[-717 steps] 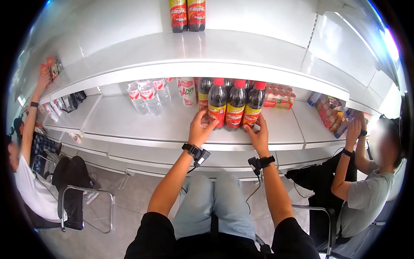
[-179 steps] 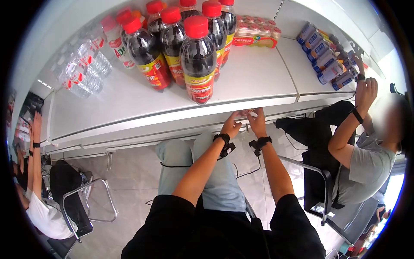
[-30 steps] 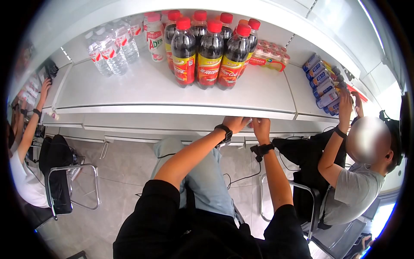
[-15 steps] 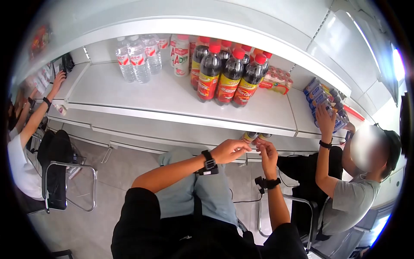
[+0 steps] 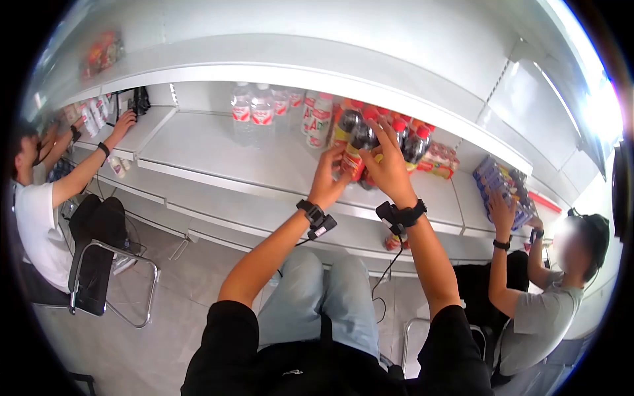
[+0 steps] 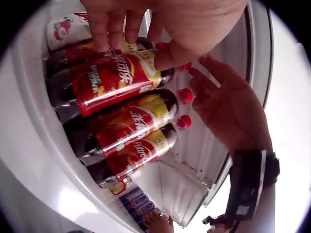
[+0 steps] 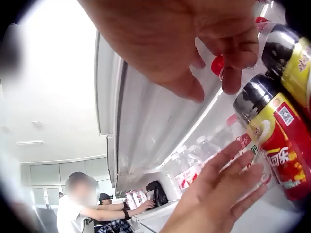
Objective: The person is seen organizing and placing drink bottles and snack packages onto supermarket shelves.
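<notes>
Both hands are at the front cola bottle [image 5: 355,158], dark with a yellow and red label and a red cap, at the front of a cluster of several. My left hand [image 5: 325,181] lies along its left side; the left wrist view has the thumb and nearly straight fingers over the label. My right hand [image 5: 391,168] is above and to the right, loosely bent fingers right at the cap [image 7: 217,65] and the thumb apart from them. More cola bottles [image 6: 138,119] stand beside it. The right hand partly hides the cluster in the head view.
Clear water bottles [image 5: 251,109] and white AD bottles [image 5: 319,119] stand left of the cola; a red multipack [image 5: 439,160] is to its right. An upper shelf edge [image 5: 264,74] overhangs. Below is a lower shelf with a red-labelled item [image 5: 396,242]. People sit at both sides.
Half a second ago both hands were low, by bottles on the lower shelf; they have risen to the front cola bottle. About 24 seconds ago they were at the same row.
</notes>
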